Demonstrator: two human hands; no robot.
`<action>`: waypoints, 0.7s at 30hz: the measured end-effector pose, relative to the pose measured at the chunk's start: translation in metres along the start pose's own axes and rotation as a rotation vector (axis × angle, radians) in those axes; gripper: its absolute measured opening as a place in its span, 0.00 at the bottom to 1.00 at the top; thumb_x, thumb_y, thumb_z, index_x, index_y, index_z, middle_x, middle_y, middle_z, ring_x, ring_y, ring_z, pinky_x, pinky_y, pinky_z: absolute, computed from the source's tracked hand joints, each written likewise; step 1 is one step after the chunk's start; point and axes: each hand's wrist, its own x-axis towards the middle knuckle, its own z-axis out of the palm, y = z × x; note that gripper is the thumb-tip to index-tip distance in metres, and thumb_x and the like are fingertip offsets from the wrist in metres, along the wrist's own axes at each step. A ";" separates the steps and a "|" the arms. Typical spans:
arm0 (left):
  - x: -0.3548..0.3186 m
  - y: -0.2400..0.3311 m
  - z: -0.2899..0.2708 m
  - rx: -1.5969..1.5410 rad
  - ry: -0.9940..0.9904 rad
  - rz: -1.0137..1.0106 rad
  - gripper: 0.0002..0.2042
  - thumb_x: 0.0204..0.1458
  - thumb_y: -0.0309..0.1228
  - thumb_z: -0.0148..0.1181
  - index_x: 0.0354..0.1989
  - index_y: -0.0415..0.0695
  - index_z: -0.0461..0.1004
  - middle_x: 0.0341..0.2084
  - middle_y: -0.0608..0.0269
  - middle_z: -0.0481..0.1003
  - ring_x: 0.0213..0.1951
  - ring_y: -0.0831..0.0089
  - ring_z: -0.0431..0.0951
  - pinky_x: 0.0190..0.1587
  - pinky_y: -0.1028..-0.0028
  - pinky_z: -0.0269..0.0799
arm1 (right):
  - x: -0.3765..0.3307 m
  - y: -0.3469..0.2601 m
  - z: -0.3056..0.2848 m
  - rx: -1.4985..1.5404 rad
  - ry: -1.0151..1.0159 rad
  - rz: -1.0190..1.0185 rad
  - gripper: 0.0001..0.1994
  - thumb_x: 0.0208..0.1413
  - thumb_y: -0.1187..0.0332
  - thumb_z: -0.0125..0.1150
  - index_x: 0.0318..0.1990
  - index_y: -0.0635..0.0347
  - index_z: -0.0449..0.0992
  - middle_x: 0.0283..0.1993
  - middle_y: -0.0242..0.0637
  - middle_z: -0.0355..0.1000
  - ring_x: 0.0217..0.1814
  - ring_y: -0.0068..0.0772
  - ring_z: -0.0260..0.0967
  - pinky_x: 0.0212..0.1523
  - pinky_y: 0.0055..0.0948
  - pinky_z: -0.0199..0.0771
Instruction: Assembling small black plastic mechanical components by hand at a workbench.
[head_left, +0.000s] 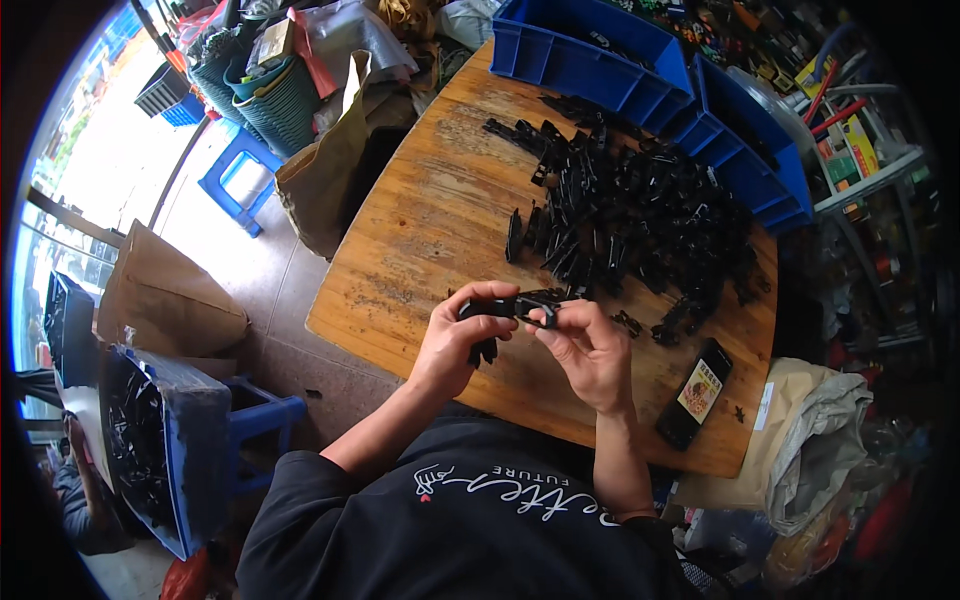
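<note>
Near the front edge of the wooden table (400,235), my left hand (462,328) is closed on black plastic parts (487,350), some of which stick out below its fingers. Between both hands is a slim black plastic part (540,310); my right hand (588,350) pinches its right end with thumb and forefinger. The exact kind of part is too small and dark to make out. Just beyond my hands spreads a big heap of similar black plastic parts (640,215), loosely piled over the table's right half.
Blue bins (590,75) line the far edge. On the right lies a phone (695,393) with a lit screen, beside a paper sack (820,450). Blue stools (240,180), an open sack (325,190) and a blue crate of black parts (195,450) stand left. Another person's arm shows lower left.
</note>
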 end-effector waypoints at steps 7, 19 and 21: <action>-0.005 0.004 0.010 0.174 -0.002 -0.013 0.15 0.42 0.21 0.58 0.42 0.38 0.70 0.27 0.64 0.73 0.29 0.78 0.72 0.34 0.81 0.66 | -0.004 0.003 -0.007 0.068 -0.006 0.044 0.05 0.52 0.80 0.56 0.36 0.67 0.69 0.39 0.40 0.71 0.41 0.28 0.71 0.43 0.24 0.72; -0.004 -0.003 0.008 0.030 0.100 0.096 0.14 0.41 0.24 0.65 0.37 0.43 0.69 0.22 0.68 0.70 0.21 0.82 0.67 0.26 0.84 0.62 | -0.013 0.009 0.013 0.167 0.060 0.336 0.15 0.58 0.59 0.51 0.39 0.66 0.70 0.30 0.29 0.68 0.32 0.16 0.64 0.36 0.16 0.65; -0.003 -0.004 0.008 -0.114 0.054 0.028 0.13 0.43 0.25 0.64 0.38 0.43 0.69 0.23 0.67 0.71 0.22 0.80 0.69 0.27 0.83 0.63 | -0.012 0.003 0.022 0.156 0.104 0.329 0.15 0.59 0.60 0.50 0.38 0.66 0.70 0.29 0.29 0.68 0.32 0.16 0.64 0.36 0.16 0.65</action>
